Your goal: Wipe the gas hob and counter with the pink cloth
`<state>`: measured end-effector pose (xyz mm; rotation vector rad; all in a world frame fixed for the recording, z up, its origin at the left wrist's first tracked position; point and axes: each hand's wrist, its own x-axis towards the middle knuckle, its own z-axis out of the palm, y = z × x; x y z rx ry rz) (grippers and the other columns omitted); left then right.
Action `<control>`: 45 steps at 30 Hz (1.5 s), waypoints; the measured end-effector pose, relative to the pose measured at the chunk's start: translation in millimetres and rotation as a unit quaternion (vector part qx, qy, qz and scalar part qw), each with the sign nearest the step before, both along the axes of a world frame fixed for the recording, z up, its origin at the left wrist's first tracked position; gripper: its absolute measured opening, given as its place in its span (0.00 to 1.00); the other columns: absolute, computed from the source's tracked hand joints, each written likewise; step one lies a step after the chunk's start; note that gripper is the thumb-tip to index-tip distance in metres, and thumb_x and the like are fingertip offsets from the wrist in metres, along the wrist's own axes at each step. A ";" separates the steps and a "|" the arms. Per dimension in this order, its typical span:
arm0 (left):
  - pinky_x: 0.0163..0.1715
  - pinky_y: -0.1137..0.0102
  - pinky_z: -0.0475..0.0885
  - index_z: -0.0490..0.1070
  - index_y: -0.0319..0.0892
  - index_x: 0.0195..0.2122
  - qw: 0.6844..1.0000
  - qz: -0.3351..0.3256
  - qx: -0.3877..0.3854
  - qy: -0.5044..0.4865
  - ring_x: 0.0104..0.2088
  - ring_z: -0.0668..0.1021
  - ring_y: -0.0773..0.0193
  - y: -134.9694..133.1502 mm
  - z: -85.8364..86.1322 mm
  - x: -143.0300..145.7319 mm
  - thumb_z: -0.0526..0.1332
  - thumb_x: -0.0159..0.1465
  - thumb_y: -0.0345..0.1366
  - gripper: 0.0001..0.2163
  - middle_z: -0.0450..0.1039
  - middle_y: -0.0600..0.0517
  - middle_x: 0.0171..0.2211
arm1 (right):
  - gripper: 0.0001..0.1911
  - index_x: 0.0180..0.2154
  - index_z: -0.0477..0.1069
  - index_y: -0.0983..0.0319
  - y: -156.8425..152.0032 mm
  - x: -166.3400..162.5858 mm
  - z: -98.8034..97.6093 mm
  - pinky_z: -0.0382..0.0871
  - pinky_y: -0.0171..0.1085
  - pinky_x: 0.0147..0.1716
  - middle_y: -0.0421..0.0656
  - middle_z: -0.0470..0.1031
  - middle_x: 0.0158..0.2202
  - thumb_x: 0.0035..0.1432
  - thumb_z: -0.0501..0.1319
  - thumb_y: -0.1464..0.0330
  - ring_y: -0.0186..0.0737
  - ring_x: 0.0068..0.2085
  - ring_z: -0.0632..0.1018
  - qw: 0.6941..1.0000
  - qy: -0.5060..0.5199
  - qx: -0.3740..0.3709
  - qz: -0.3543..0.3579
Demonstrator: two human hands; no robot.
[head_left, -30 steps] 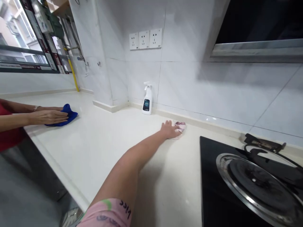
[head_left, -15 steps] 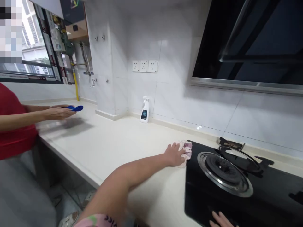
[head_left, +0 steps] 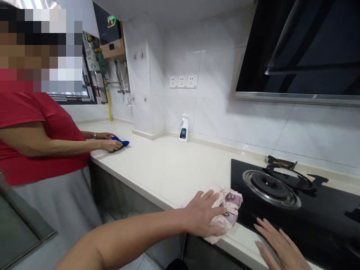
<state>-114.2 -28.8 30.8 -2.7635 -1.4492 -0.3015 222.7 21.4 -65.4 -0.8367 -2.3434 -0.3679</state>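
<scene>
My left hand (head_left: 204, 215) presses a crumpled pink and white cloth (head_left: 230, 207) onto the front edge of the cream countertop (head_left: 168, 168), right beside the black glass stove (head_left: 309, 210). Its fingers curl over the cloth. My right hand (head_left: 278, 243) lies flat with fingers spread on the stove's front edge, holding nothing. The cloth touches the stove's left rim.
A person in a red top (head_left: 36, 138) stands at the left, both hands on a blue cloth (head_left: 121, 142) on the counter. A white spray bottle (head_left: 183, 128) stands against the tiled wall. A burner (head_left: 271, 183) and range hood (head_left: 303, 56) are at the right.
My left hand has dragged the pink cloth from the back of the counter toward the front edge. My right hand has come further into view on the stove. The other person's blue cloth is back on the counter.
</scene>
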 end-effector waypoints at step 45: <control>0.68 0.38 0.48 0.58 0.55 0.73 0.998 0.034 -0.055 -0.019 0.75 0.52 0.40 67.5 1.4 9.6 0.48 0.73 0.56 0.29 0.47 0.43 0.76 | 0.25 0.63 0.71 0.52 -5.3 -9.0 3.2 0.70 0.53 0.62 0.45 0.74 0.62 0.70 0.53 0.54 0.53 0.62 0.75 0.999 0.011 -0.033 -0.037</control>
